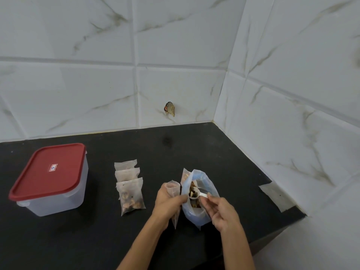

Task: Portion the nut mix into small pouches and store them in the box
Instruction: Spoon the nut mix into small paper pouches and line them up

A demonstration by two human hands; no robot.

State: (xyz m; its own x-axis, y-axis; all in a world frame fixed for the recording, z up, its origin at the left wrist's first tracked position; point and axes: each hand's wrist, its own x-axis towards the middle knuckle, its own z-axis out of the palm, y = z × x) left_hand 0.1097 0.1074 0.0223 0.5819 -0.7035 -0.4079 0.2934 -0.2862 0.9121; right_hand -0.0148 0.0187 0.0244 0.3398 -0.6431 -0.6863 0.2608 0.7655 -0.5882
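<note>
We see soft, even, rather dim light with a cool cast across the tiled wall (175, 55). The black desk (97, 240) swallows most shadow and gives no glare, only a faint sheen near its back edge. The wide lens bends the tile lines toward the edges. Detail is slightly soft throughout, softest at the corners and around the hands (194, 205).

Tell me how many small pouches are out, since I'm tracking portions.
5, perhaps: three filled pouches overlap in a row right of the box; the left hand holds one; another seems to stand behind the big bag, partly hidden.
</note>
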